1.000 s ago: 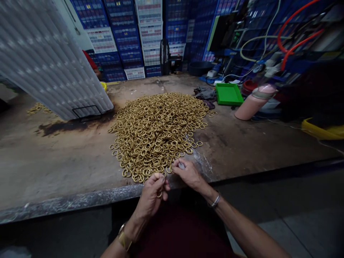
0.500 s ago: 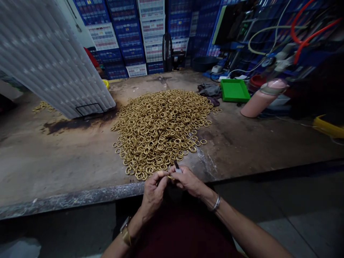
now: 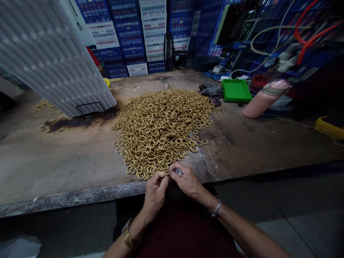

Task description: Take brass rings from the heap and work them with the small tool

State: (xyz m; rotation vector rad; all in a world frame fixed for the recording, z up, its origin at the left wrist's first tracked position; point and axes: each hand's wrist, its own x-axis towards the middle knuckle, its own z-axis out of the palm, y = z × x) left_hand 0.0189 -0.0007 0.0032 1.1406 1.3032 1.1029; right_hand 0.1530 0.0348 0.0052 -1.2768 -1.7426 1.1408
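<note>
Brass ring pile [image 3: 161, 122]
My right hand [image 3: 187, 180] grips a small tool [image 3: 178, 172] — left hand [image 3: 155, 191] pinched closed, can't tell on what.

The heaped rings [image 3: 163, 125] were brass-coloured metal with a dull sheen, on a worktop [image 3: 53, 161] of matt, scuffed brown board with a scratched metal front edge [image 3: 80, 198]. The small tool [image 3: 178, 172] pinched in the right hand [image 3: 188, 181] looked grey and dull. Behind, the green tray [image 3: 235, 91] and stacked crates [image 3: 129, 36] were smooth plastic, the rag [image 3: 208, 89] crumpled cloth.
</note>
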